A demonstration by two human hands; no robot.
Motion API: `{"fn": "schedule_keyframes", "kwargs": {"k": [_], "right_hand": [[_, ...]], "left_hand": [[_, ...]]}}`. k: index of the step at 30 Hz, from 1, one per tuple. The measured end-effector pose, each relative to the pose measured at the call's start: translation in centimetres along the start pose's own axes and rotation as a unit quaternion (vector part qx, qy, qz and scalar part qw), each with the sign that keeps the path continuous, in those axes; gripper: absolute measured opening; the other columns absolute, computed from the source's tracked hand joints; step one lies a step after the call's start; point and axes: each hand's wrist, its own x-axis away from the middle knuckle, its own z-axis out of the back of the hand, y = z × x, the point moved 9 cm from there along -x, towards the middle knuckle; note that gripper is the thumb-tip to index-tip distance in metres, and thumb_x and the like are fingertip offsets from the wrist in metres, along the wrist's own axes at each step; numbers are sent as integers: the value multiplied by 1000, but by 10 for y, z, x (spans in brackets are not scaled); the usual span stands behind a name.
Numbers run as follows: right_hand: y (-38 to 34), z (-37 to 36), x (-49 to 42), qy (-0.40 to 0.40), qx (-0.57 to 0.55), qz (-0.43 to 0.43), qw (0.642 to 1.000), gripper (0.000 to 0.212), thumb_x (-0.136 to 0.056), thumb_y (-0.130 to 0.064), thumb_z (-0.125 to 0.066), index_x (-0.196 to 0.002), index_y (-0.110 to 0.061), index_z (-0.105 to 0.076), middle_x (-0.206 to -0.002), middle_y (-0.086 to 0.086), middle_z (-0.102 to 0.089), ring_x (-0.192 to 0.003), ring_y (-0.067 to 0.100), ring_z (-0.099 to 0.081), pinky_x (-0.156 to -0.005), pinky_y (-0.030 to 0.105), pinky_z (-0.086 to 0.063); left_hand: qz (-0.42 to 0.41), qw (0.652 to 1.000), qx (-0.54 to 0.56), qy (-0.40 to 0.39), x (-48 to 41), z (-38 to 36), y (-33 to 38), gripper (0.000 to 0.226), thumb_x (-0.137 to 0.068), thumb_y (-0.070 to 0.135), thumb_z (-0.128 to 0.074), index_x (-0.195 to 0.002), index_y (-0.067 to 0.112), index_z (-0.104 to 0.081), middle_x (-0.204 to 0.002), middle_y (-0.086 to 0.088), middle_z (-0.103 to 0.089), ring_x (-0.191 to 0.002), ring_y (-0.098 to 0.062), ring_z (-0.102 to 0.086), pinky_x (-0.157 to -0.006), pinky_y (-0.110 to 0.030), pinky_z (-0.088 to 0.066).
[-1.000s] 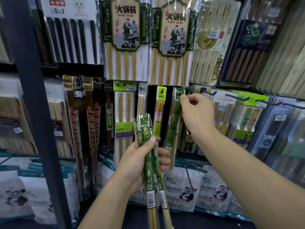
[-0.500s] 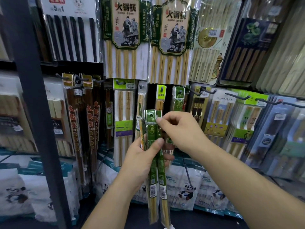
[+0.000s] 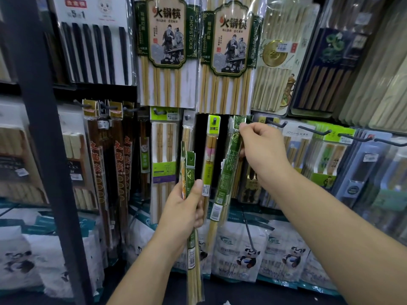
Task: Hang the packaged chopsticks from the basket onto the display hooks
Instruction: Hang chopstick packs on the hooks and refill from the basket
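Right hand: pinches the green pack by its top header; it hangs tilted below the pinch.
Display hook: just right of the pinch (header threaded or not, unclear).
Left hand: grips spare packs upright, headers above the grip, stick ends below.

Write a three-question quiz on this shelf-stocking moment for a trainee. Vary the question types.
1. True or false: the left hand holds nothing.
2. The right hand pinches the tilted green pack at its: A) top end B) middle C) bottom end.
3. Fill in: the large packs on the upper row bear the English word ____.

Key:
1. False. It grips the spare green packs.
2. A.
3. CHOPSTICKS.
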Motion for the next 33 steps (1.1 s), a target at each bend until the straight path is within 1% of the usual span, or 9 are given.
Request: {"fn": "schedule_keyframes", "kwargs": {"k": [3, 9, 13, 18, 21, 23, 26, 29, 33], "right_hand": [[1, 0, -3, 15, -2, -2, 1000, 42, -104, -25, -53, -92, 15, -58, -66, 10, -40, -62, 20, -41, -46, 7, -40], [3, 2, -4, 30, 28, 1, 999, 40, -101, -20, -52, -69, 6, -49, -59, 9, -33, -58, 19, -38, -48, 10, -43], [2, 4, -3, 31, 96, 39, 994, 46, -103, -30, -52, -63, -12, -39, -51, 0, -31, -46, 16, -31, -64, 26, -51], [8, 8, 4, 38, 156, 53, 986, 43, -103, -41, -51, -70, -13, -50, -59, 0, -50, -58, 19, -52, -67, 36, -50], [8, 10, 15, 39, 150, 60, 986, 41, -102, -42, -53, -73, -14, -56, -60, -2, -55, -57, 10, -52, -59, 31, -45], [3, 2, 24, 7, 136, 73, 988, 44, -101, -42, -54, -70, -12, -61, -57, 1, -58, -52, 7, -49, -57, 30, -44], [2, -18, 37, -84, 96, 38, 991, 43, -100, -45, -58, -75, -12, -70, -70, 8, -70, -50, 10, -56, -55, 28, -51], [6, -33, 46, -148, 69, 7, 987, 37, -100, -35, -62, -79, -5, -69, -56, 6, -62, -35, 2, -49, -38, 13, -37], [12, -32, 48, -146, 55, -15, 988, 38, -104, -31, -57, -85, 1, -66, -53, 4, -60, -31, 2, -40, -35, 13, -32]], "left_hand": [[28, 999, 19, 10, -1, 2, -7, 27, -102, 35, -59, -116, 11, -54, -62, 7, -52, -45, -8, -37, -41, -21, -32], [40, 999, 29, 3, -1, 4, -11, 16, -105, 14, -53, -120, 11, -58, -68, 0, -57, -49, -13, -41, -43, -26, -35], [13, 1000, -7, -1, 0, 4, -5, 17, -106, 20, -55, -117, 13, -66, -75, -6, -63, -58, -19, -52, -50, -30, -46], [-4, 1000, -8, -15, 1, 1, -1, 19, -103, 27, -61, -117, 15, -67, -76, -6, -66, -62, -18, -59, -53, -29, -51], [-17, 999, -11, -31, 4, -3, 2, 15, -99, 30, -67, -101, 16, -66, -74, -7, -66, -58, -17, -58, -48, -27, -48], [-25, 999, -15, -45, 6, -7, 6, 11, -96, 34, -71, -87, 27, -69, -72, -6, -67, -55, -15, -57, -45, -25, -44], [-38, 997, -12, -63, 10, -15, 12, 16, -91, 38, -72, -75, 36, -69, -72, -5, -68, -53, -15, -57, -43, -26, -43], [-45, 997, 0, -70, 12, -20, 15, 13, -85, 44, -75, -81, 33, -70, -71, -6, -67, -52, -15, -57, -42, -25, -42], [-35, 997, 38, -62, 13, -20, 15, 19, -101, 35, -61, -94, 21, -74, -78, -14, -72, -53, -18, -60, -42, -26, -45]]}}
